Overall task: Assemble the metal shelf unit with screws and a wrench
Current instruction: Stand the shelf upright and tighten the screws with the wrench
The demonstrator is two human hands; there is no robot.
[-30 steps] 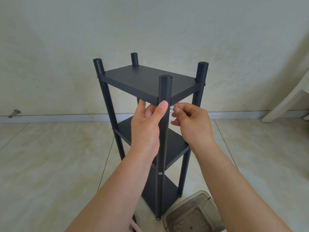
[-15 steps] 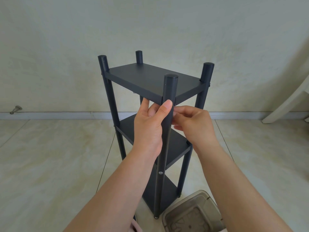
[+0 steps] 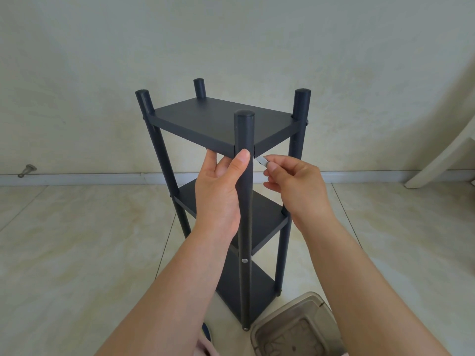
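1. One dark shelf unit [image 3: 218, 119] stands upright on the tiled floor [image 3: 77, 240], close to the wall, with three shelves stacked one above another.
2. It has four round posts, one at each corner; the nearest post [image 3: 244, 227] faces me.
3. My left hand [image 3: 218, 194] wraps around that post just under the top shelf, thumb up along the front and fingers tucked beneath the shelf edge.
4. My right hand [image 3: 295, 186] pinches one small silver wrench [image 3: 261, 160] between thumb and forefinger; its tip meets the post's right side at the top shelf's corner.
5. One silver screw head [image 3: 245, 260] shows lower on the near post, at the middle shelf.
6. One tan plastic tub [image 3: 295, 327] sits on the floor by the unit's near foot, at the bottom edge of the view.
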